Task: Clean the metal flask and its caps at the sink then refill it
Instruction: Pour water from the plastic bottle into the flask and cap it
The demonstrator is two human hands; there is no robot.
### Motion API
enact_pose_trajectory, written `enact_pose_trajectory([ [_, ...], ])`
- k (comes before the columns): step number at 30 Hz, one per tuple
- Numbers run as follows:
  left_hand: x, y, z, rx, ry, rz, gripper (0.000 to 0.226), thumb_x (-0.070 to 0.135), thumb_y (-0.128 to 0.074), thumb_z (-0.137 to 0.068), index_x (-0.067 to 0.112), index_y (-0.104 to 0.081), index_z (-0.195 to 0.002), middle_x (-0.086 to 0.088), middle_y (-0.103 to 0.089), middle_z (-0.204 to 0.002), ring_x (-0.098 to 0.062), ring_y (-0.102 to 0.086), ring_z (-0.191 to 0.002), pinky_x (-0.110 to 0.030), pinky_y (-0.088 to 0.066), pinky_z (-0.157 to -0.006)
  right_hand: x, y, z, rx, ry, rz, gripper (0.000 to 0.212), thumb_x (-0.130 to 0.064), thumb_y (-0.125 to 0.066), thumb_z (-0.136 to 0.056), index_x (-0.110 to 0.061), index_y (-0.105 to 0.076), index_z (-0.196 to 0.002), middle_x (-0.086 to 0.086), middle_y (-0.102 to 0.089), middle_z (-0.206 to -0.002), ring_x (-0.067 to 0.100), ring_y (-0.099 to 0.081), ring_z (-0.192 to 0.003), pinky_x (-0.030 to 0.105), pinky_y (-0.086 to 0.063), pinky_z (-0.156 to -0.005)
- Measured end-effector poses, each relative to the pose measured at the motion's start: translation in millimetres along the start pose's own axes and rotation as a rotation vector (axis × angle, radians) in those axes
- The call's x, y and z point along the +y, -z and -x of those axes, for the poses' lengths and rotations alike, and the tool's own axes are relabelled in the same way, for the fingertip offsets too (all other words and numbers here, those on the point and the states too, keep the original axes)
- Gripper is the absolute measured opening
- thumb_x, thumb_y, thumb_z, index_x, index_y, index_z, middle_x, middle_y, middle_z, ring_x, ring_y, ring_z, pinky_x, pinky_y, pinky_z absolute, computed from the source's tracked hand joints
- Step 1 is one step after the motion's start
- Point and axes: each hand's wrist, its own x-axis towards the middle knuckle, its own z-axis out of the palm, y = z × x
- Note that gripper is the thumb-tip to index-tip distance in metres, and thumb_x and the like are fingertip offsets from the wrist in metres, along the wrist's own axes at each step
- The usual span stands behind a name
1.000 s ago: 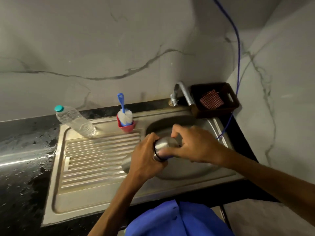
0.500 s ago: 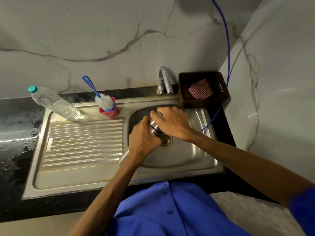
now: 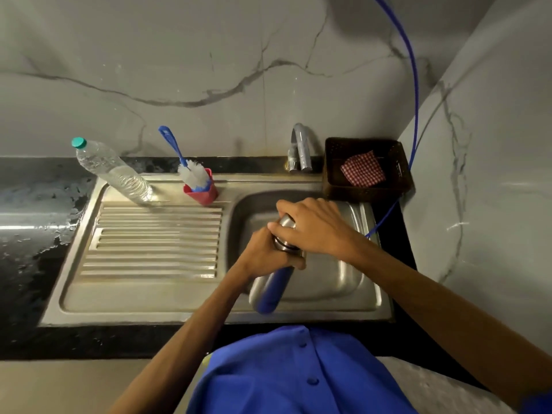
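Left hand (image 3: 263, 252) wrapped around tilted flask (image 3: 273, 286) neck; right hand (image 3: 313, 228) clasped over cap (image 3: 287, 222), above sink (image 3: 334, 282), frame centre.

Black stone counter (image 3: 33, 258), wet and streaked at frame left, carries a steel sink unit (image 3: 155, 297) across mid-frame. Ribbed drainboard left, basin right. On the unit's upper rim: clear plastic bottle (image 3: 115, 171) with teal cap, tilted in this view; red cup (image 3: 202, 191) holding a blue-handled white brush (image 3: 191, 171); tap (image 3: 300, 150). Dark basket (image 3: 334, 174) at upper right, checked cloth (image 3: 363, 169) inside.
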Motion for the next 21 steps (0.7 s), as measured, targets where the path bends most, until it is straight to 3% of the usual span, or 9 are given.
enact_pose_trajectory([
  [2, -16, 3, 11, 0.035, 0.018, 0.046, 0.072, 0.036, -0.091, -0.046, 0.031, -0.07, -0.114, 0.006, -0.078, -0.104, -0.014, -0.074, -0.102, -0.046, -0.059, -0.097, -11, 2, -3, -0.096, 0.047, 0.002, 0.041, -0.073, -0.054, -0.089, -0.032, -0.049, -0.095, -0.012, -0.053, -0.077, 0.009, -0.05, -0.069, 0.032, -0.035, -0.068],
  [6, -52, 13, 53, 0.214, 0.073, -0.015, 0.067, 0.04, -0.094, -0.043, 0.051, -0.061, -0.101, 0.016, -0.065, -0.106, -0.019, -0.066, -0.106, -0.042, -0.056, -0.091, -38, -16, 0, -0.249, 0.139, -0.099, 0.06, -0.084, -0.061, -0.075, -0.034, -0.056, -0.106, -0.013, -0.062, -0.089, 0.007, -0.057, -0.075, 0.033, -0.046, -0.064],
  [8, -78, 27, 77, 0.364, 0.211, 0.044, 0.068, 0.025, -0.101, -0.045, 0.04, -0.067, -0.102, 0.011, -0.071, -0.102, -0.014, -0.07, -0.098, -0.034, -0.056, -0.084, -48, -31, -1, -0.292, 0.118, -0.218, 0.059, -0.085, -0.055, -0.078, -0.036, -0.057, -0.11, -0.01, -0.067, -0.092, 0.01, -0.062, -0.079, 0.037, -0.054, -0.072],
  [11, -116, 65, 112, 0.515, 0.353, 0.026, 0.084, 0.048, -0.095, -0.041, 0.02, -0.074, -0.117, 0.003, -0.077, -0.105, -0.014, -0.073, -0.099, -0.031, -0.057, -0.084, -50, -51, -2, -0.303, 0.049, -0.285, 0.049, -0.079, -0.052, -0.086, -0.037, -0.059, -0.11, -0.009, -0.067, -0.087, 0.012, -0.065, -0.079, 0.039, -0.056, -0.078],
  [14, -141, 109, 143, 0.564, 0.382, -0.044, 0.086, 0.055, -0.091, -0.042, 0.021, -0.075, -0.12, 0.001, -0.078, -0.105, -0.015, -0.075, -0.098, -0.04, -0.062, -0.088, -52, -67, -3, -0.351, 0.028, -0.33, 0.043, -0.073, -0.059, -0.088, -0.033, -0.067, -0.103, -0.01, -0.071, -0.087, 0.008, -0.068, -0.076, 0.04, -0.059, -0.08],
  [18, -160, 153, 173, 0.595, 0.37, -0.076, 0.078, 0.046, -0.092, -0.043, 0.017, -0.072, -0.113, -0.001, -0.076, -0.102, -0.014, -0.072, -0.092, -0.031, -0.059, -0.083, -64, -82, -2, -0.365, -0.031, -0.351, 0.043, -0.073, -0.062, -0.086, -0.033, -0.07, -0.103, -0.009, -0.073, -0.09, 0.007, -0.071, -0.074, 0.043, -0.061, -0.081],
  [21, -176, 180, 181, 0.529, 0.371, -0.072, 0.064, 0.016, -0.101, -0.056, 0.015, -0.071, -0.113, 0.002, -0.076, -0.099, -0.012, -0.071, -0.092, -0.03, -0.058, -0.084, -86, -85, 0, -0.513, -0.087, -0.37, 0.06, -0.086, -0.061, -0.075, -0.038, -0.066, -0.109, -0.012, -0.073, -0.093, 0.005, -0.073, -0.067, 0.04, -0.06, -0.083],
])
